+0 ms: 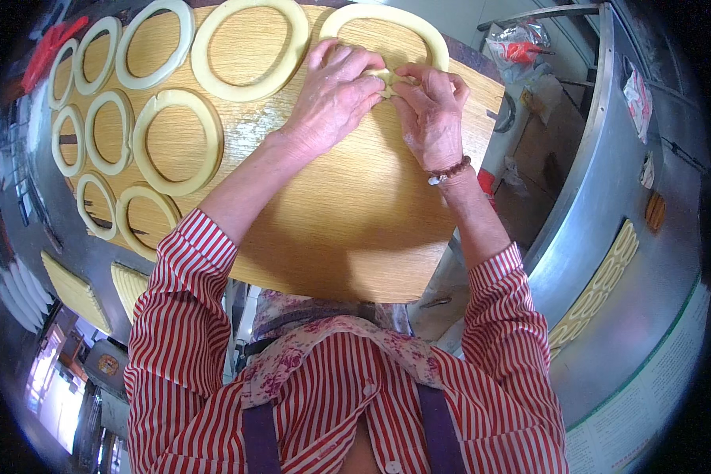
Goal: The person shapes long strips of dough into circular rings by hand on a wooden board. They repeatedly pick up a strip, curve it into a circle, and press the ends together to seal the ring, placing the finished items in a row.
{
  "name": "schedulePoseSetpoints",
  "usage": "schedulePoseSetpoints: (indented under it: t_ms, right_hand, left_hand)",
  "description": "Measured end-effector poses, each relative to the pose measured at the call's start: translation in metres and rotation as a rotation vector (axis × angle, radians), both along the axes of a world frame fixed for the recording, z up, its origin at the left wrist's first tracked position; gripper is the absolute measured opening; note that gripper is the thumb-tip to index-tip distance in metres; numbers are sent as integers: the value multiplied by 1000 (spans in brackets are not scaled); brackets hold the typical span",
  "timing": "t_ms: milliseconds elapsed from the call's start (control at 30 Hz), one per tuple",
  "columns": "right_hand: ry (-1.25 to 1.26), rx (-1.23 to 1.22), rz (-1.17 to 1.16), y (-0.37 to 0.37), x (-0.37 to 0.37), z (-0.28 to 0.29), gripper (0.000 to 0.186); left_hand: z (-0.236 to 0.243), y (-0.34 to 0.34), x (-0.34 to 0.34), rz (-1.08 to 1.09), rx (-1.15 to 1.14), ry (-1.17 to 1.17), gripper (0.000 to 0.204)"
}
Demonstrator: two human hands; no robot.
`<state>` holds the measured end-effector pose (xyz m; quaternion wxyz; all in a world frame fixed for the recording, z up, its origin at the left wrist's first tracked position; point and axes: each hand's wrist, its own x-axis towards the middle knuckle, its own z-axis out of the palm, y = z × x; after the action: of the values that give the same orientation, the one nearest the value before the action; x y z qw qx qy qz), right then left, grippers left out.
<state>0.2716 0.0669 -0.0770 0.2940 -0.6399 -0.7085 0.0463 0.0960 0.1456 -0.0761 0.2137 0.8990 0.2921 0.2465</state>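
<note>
My left hand (pixel 340 95) and my right hand (pixel 428 114) meet on the lower part of a pale dough ring (pixel 409 25) at the top of the wooden board (pixel 336 217). Both have bent fingers closed on the dough, pinching a knobbly join (pixel 384 79) that my fingers partly hide. To their left lie several other rings of dough (pixel 178 170), laid in rows, with a patch of white flour (pixel 257 122) on the wood beside them.
A red bag (pixel 53 49) lies at the board's upper left corner. Ridged dough pieces (pixel 75 288) rest on the left. On the right are a steel rail (pixel 573 189), plastic bags (pixel 517 47) and a long strip of dough pieces (pixel 596 288).
</note>
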Motion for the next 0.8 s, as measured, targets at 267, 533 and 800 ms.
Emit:
schedulePoseSetpoints:
  t_ms: [267, 533, 800]
  right_hand:
    - [134, 5, -69, -9, -8, -5, 30]
    - [19, 148, -37, -3, -16, -6, 24]
    - [-25, 208, -26, -2, -17, -18, 21]
  left_hand:
    - [5, 1, -5, 6, -34, 62, 14]
    - [8, 1, -10, -13, -71, 104, 18]
    - [20, 4, -7, 68, -314, 203, 47]
